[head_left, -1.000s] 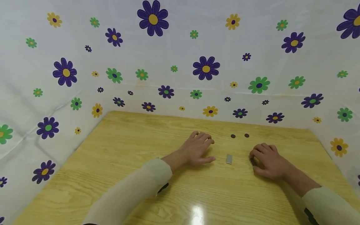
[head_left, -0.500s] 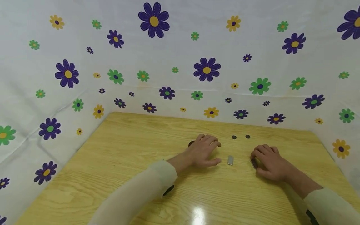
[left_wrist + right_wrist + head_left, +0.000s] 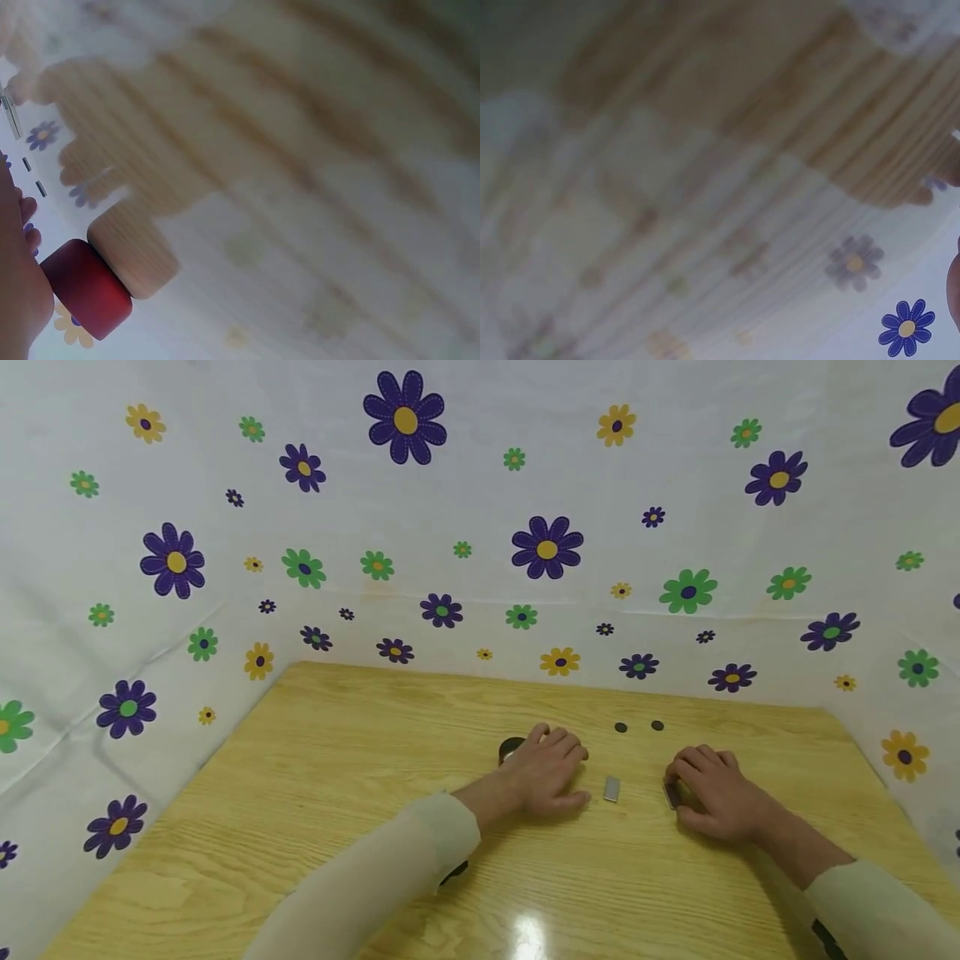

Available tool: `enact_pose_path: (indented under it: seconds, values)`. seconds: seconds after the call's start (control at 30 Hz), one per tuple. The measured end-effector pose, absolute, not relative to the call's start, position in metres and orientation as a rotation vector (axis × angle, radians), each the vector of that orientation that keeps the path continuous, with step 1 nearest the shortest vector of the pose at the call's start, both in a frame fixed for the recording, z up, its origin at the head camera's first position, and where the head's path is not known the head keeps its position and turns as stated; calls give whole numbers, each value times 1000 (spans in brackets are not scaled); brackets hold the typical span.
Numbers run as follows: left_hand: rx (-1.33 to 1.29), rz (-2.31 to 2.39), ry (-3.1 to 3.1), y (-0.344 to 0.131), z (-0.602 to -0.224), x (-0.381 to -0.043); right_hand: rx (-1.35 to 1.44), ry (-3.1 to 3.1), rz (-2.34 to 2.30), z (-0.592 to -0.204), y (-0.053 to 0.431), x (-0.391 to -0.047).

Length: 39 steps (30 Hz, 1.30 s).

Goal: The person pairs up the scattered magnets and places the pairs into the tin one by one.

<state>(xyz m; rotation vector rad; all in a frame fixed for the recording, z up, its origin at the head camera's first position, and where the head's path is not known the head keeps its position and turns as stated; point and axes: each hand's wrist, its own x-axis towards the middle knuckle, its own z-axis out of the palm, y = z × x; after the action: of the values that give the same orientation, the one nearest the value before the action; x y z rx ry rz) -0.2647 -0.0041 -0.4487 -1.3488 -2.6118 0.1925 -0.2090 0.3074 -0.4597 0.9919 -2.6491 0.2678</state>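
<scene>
My left hand (image 3: 547, 772) rests low over the table, palm down, its fingers loosely spread and holding nothing. Just left of it a round, dark-rimmed thing (image 3: 511, 748) shows partly, the rest hidden behind the hand. In the left wrist view a red cylinder-like thing (image 3: 88, 289) stands close beside the hand. My right hand (image 3: 712, 793) holds a small flat rectangular piece (image 3: 672, 793) between thumb and curled fingers, dark at its edge. A similar silver-grey piece (image 3: 612, 789) lies between the hands. The right wrist view shows little of its hand.
Two small dark discs (image 3: 621, 727) lie side by side farther back on the glossy wooden table (image 3: 337, 743). A white flower-printed cloth (image 3: 480, 502) surrounds the table at the back and both sides.
My left hand has moved right and slightly nearer, uncovering the round dark-rimmed thing, which was hidden one second ago. The right hand stays nearly where it was, still holding its piece.
</scene>
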Motion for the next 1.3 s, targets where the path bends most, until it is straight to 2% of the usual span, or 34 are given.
enact_pose_path:
  seconds: [0.37,0.97,1.3]
  values:
    - [-1403,71,-2642,6,-443,-259,969,-2664,307,-461,308,-209]
    - [-1187,-281,-2896,25,-439,-253,965,-2648,339,-461,307,-207]
    - [-1349,204,-2722,33,-446,-252,936,-2674,361,-459,306,-208]
